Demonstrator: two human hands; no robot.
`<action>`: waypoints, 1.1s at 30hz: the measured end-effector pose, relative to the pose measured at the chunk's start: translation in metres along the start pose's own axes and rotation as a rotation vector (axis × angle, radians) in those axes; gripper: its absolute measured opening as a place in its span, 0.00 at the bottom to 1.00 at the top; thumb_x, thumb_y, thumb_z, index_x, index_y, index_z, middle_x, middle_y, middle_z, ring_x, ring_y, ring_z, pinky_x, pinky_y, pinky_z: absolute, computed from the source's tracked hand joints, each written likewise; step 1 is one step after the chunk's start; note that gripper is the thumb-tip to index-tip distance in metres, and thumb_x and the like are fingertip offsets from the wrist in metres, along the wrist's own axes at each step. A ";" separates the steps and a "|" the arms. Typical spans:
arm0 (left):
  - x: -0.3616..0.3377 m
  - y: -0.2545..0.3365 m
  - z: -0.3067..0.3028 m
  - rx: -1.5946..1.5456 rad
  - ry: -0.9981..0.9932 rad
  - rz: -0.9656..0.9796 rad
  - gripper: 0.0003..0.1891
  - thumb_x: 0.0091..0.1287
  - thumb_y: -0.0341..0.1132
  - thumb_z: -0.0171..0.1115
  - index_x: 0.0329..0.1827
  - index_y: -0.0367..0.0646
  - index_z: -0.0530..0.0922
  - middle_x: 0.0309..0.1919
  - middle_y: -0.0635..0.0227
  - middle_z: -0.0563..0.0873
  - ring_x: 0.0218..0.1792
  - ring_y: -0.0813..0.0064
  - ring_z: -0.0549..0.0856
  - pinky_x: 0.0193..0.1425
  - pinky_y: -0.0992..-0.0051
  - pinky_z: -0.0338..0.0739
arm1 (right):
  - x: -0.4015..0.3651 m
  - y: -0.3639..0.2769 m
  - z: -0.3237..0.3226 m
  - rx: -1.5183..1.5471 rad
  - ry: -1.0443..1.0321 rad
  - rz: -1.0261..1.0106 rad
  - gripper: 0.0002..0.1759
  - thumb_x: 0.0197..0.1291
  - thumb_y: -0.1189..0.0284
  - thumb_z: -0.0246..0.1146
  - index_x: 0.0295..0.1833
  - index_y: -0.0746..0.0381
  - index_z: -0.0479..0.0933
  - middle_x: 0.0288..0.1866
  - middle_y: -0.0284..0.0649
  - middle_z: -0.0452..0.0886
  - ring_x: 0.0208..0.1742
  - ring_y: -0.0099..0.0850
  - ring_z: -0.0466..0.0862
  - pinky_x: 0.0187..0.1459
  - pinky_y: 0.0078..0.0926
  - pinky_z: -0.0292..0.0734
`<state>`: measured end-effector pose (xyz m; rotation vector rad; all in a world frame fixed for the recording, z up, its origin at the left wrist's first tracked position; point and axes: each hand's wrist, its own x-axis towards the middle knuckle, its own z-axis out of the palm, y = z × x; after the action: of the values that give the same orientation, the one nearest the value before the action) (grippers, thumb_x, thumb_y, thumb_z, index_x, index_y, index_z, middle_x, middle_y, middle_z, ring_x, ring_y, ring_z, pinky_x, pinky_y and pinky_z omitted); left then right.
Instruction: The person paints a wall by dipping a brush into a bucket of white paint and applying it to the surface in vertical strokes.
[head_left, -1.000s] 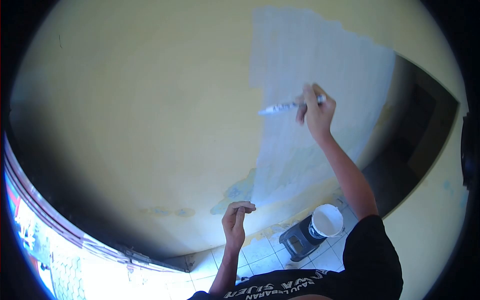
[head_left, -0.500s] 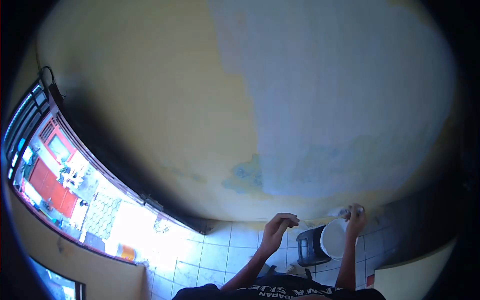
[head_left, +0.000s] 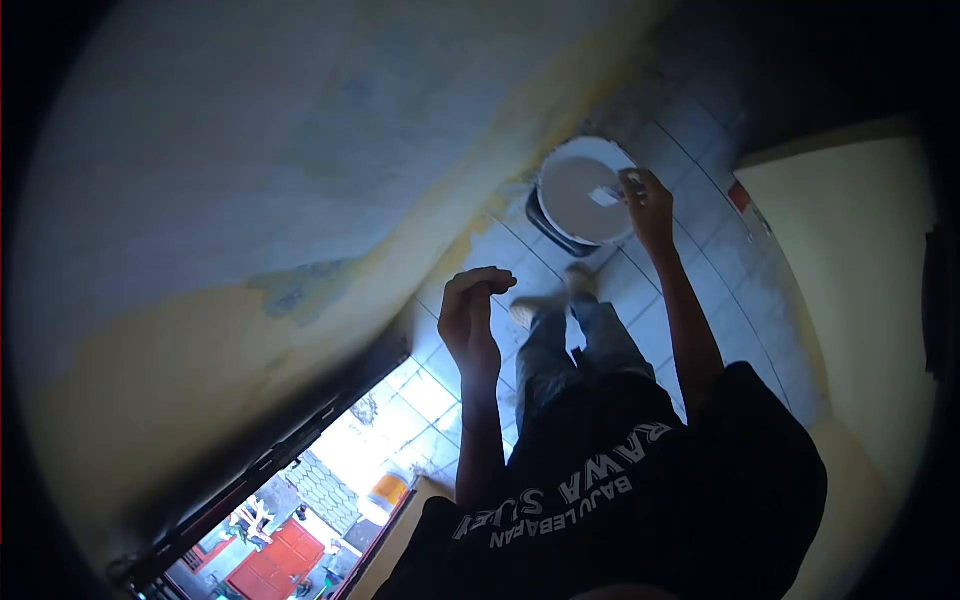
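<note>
In the head view my right hand (head_left: 650, 210) is closed around what looks like a paintbrush; the grip hides its handle. Its pale head (head_left: 604, 196) is over the greyish-white paint (head_left: 575, 205) in a round white bucket (head_left: 548, 168). The bucket rests on a dark stool or stand (head_left: 560, 238), mostly hidden beneath it. My left hand (head_left: 472, 315) hangs in the air left of the bucket, fingers loosely bent and holding nothing. Beside it stands the wall (head_left: 200, 200), with a whitish painted area, bare yellow parts and a bluish patch (head_left: 300, 290).
White floor tiles (head_left: 690, 250) lie around the bucket and my feet (head_left: 525, 312). A pale partition (head_left: 850, 250) curves along the right. At the lower left, a dark-framed doorway (head_left: 270, 450) opens onto a bright yard with an orange-and-white bucket (head_left: 385, 492) and red doors (head_left: 280, 565).
My view has turned down and tilted, so the bucket and my legs show more. My right hand has brought the brush from beside the wall to over the bucket's paint.
</note>
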<state>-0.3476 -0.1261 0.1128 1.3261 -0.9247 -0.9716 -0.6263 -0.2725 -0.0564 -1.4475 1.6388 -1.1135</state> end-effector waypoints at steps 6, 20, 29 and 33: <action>0.006 -0.055 0.056 -0.044 -0.140 -0.165 0.11 0.81 0.26 0.52 0.56 0.31 0.81 0.46 0.53 0.90 0.50 0.66 0.89 0.60 0.67 0.82 | 0.030 0.107 0.035 -0.299 -0.097 -0.013 0.12 0.71 0.66 0.71 0.50 0.63 0.89 0.41 0.49 0.93 0.43 0.43 0.94 0.46 0.39 0.87; -0.005 -0.096 0.046 0.041 0.022 -0.198 0.11 0.81 0.28 0.52 0.56 0.32 0.81 0.44 0.53 0.91 0.46 0.66 0.91 0.57 0.66 0.85 | 0.026 0.234 0.080 -0.542 -0.561 0.018 0.15 0.69 0.68 0.69 0.59 0.59 0.87 0.52 0.50 0.91 0.54 0.51 0.90 0.56 0.47 0.85; -0.011 -0.101 0.055 0.035 0.042 -0.207 0.11 0.82 0.28 0.52 0.57 0.31 0.81 0.45 0.52 0.92 0.46 0.65 0.91 0.58 0.65 0.85 | 0.017 0.254 0.071 -0.547 -0.585 -0.078 0.14 0.70 0.70 0.68 0.59 0.58 0.87 0.51 0.48 0.92 0.53 0.49 0.91 0.56 0.46 0.85; -0.017 -0.103 0.056 0.053 0.024 -0.203 0.11 0.82 0.28 0.52 0.57 0.31 0.81 0.46 0.52 0.92 0.47 0.65 0.91 0.58 0.65 0.85 | 0.025 0.232 0.058 -0.413 -0.421 -0.013 0.12 0.73 0.68 0.67 0.55 0.61 0.86 0.49 0.50 0.92 0.51 0.49 0.92 0.52 0.46 0.85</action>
<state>-0.4102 -0.1293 0.0123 1.4948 -0.8137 -1.0899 -0.6729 -0.3022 -0.2900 -1.8057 1.6024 -0.4374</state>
